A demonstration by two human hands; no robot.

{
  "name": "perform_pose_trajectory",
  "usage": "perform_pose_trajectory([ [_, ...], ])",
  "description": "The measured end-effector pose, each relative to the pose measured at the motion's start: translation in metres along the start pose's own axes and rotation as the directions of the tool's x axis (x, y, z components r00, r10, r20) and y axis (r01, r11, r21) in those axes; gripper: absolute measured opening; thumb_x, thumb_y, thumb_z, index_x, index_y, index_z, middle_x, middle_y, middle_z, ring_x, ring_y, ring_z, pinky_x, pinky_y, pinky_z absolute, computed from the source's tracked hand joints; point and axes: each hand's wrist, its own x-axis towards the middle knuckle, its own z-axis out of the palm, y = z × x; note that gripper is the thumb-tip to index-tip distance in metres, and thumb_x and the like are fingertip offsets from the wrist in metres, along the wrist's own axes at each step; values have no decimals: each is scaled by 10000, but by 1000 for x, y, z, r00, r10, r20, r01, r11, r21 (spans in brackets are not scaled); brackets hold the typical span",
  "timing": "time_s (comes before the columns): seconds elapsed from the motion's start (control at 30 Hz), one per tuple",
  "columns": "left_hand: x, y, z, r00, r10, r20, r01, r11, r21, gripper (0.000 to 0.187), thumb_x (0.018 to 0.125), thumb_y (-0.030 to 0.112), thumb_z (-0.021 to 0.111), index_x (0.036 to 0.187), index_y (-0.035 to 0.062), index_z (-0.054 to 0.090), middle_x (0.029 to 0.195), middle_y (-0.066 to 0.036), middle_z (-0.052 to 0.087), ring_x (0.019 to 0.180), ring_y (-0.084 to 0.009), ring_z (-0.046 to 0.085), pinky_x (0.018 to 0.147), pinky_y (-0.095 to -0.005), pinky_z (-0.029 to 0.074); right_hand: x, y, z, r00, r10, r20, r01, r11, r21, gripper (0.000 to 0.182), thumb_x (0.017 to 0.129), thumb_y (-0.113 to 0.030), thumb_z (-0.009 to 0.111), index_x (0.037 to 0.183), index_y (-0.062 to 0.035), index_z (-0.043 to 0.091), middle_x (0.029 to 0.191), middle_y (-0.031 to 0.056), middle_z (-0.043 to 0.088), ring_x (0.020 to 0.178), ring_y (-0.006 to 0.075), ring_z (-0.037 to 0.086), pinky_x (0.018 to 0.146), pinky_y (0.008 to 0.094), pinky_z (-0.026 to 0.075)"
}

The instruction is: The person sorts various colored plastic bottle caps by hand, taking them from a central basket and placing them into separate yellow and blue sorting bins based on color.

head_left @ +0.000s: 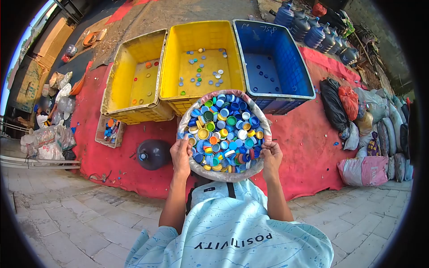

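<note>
A round sack [260,117] with a rolled rim, full of bottle caps [225,134] in blue, yellow, green, white and orange, is in front of my body. My left hand [181,156] is closed on the sack's rim at its left side. On the right side, my right hand [271,157] grips the same rim. Beyond the sack stand two yellow bins [167,67], [134,49] and a blue bin [295,67], each with scattered caps on its floor.
A small crate [118,139] with caps and a dark round jug [153,154] are at left on the red mat [308,147]. Filled sacks [364,170] and a black bag [333,105] line the right. Water jugs [314,35] stand at back right. A person [42,119] is at far left.
</note>
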Motion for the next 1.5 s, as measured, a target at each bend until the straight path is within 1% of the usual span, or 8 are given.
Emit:
perform_pose_trajectory([
  [0.33, -33, -42, 33, 987, 38, 153, -66, 981, 183, 193, 927, 207, 669, 878, 41, 583, 777, 11, 580, 621, -28, 463, 549, -191, 375, 20, -14, 0, 974, -217, 69, 226, 956, -184, 166, 855, 73, 507, 982, 3, 587, 924, 38, 622, 728, 44, 533, 608, 195, 435],
  [0.43, -39, -49, 31, 973, 28, 229, -94, 954, 284, 136, 925, 150, 669, 936, 29, 608, 799, 23, 595, 729, -34, 525, 670, -198, 431, 12, -29, -5, 979, -151, 138, 199, 858, -473, 144, 828, 51, 562, 957, -1, 598, 911, 64, 634, 741, 111, 568, 662, 251, 470],
  [0.53, -48, -50, 33, 967, 1, 253, -92, 934, 347, 142, 915, 144, 674, 933, 18, 612, 785, 19, 592, 700, -31, 513, 635, -196, 423, 8, -30, -16, 868, -334, 367, 492, 489, -720, 206, 777, 16, 646, 980, -6, 621, 912, 112, 637, 788, 220, 594, 731, 336, 491],
  [0.63, -51, -58, 35, 964, 71, 255, -167, 911, 378, 192, 905, 185, 686, 901, 4, 623, 701, 23, 572, 600, -29, 465, 536, -207, 384, 3, -24, -20, 865, -277, 418, 501, 489, -714, 308, 728, -33, 695, 1028, -8, 628, 928, 168, 601, 893, 347, 569, 799, 436, 472],
  [0.83, -51, -58, 45, 938, 130, 320, -262, 871, 416, 185, 893, 187, 694, 900, 13, 631, 678, 42, 562, 567, -25, 439, 508, -219, 363, -4, -15, -17, 903, -267, 335, 424, 446, -788, 244, 731, -19, 721, 959, 18, 640, 899, 161, 578, 892, 330, 577, 792, 410, 482],
  [1.03, -51, -55, 64, 900, 150, 409, -361, 781, 509, 175, 859, 164, 717, 890, 14, 630, 683, 4, 597, 541, -56, 447, 499, -240, 376, -5, -28, -18, 903, -214, 372, 420, 624, -659, 191, 756, -31, 732, 910, 21, 631, 985, 181, 618, 894, 309, 636, 772, 385, 522],
  [1.2, -56, -58, 81, 743, 175, 646, -616, 555, 559, 411, 725, 98, 784, 1085, 32, 598, 947, -102, 682, 916, -297, 586, 818, -416, 449, -5, -17, -23, 938, -84, 337, 162, 964, -209, 187, 781, -27, 749, 845, 20, 579, 1119, 190, 631, 980, 213, 661, 807, 353, 561],
  [1.5, -53, -72, 100, 576, 237, 782, -815, 232, 530, 599, 683, 103, 807, 1237, 53, 586, 1041, -88, 689, 927, -274, 563, 853, -378, 415, -8, -22, -47, 948, 9, 317, -164, 869, 467, 263, 810, -37, 630, 1026, -94, 490, 1044, 144, 627, 878, 221, 643, 758, 330, 530],
])
